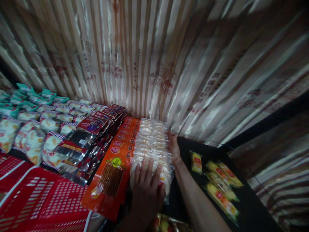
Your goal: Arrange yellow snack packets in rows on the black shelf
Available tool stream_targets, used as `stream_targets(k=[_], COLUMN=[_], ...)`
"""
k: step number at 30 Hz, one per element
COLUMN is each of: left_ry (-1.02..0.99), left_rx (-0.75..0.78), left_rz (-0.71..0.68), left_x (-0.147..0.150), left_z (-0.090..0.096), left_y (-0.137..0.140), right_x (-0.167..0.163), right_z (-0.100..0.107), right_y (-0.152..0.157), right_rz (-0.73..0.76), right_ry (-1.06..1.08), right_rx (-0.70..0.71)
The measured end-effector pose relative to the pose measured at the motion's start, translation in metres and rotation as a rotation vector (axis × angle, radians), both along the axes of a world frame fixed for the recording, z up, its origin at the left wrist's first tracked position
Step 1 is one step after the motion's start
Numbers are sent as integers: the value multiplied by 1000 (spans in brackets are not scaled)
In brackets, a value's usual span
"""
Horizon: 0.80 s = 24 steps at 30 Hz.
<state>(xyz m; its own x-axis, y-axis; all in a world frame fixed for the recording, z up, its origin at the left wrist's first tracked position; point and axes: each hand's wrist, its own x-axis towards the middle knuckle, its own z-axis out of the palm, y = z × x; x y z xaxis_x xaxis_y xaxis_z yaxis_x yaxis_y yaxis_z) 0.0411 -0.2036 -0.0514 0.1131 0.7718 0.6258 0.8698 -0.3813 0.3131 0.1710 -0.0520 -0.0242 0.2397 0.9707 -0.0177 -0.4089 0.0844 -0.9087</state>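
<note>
Clear plastic packs of round, pale biscuits or crackers [151, 141] stand in a long double row on the dark shelf. My left hand [147, 180] lies on the near end of the row, its fingers spread over the wrapping. Along the row's right side rests my right hand [174, 148], fingers stretched toward the back and partly hidden by the packs. Immediately left of the packs, orange snack bags with brown sticks in a window [111, 177] overlap in a row.
Dark red and silver pouches [89, 135] and white snack bags [50, 124] fill the left side. A red plastic basket [48, 199] stands at the front left. Yellow packs [222, 198] lie on the dark shelf [188, 146] to the right. A printed curtain [145, 64] hangs behind.
</note>
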Motion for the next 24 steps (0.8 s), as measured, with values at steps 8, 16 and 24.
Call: stream_targets(k=[8, 16, 24], left_ry=[-7, -32, -54], left_rx=[42, 67, 83], left_rz=[-21, -47, -13], left_x=[-1, -3, -5], left_z=[0, -2, 2], left_y=[0, -1, -4], right_x=[0, 8, 10], right_z=[-8, -7, 7], right_y=[-23, -33, -67], right_rz=[-30, -82, -257], right_ry=[-96, -265, -388], right_rx=[-82, -62, 119])
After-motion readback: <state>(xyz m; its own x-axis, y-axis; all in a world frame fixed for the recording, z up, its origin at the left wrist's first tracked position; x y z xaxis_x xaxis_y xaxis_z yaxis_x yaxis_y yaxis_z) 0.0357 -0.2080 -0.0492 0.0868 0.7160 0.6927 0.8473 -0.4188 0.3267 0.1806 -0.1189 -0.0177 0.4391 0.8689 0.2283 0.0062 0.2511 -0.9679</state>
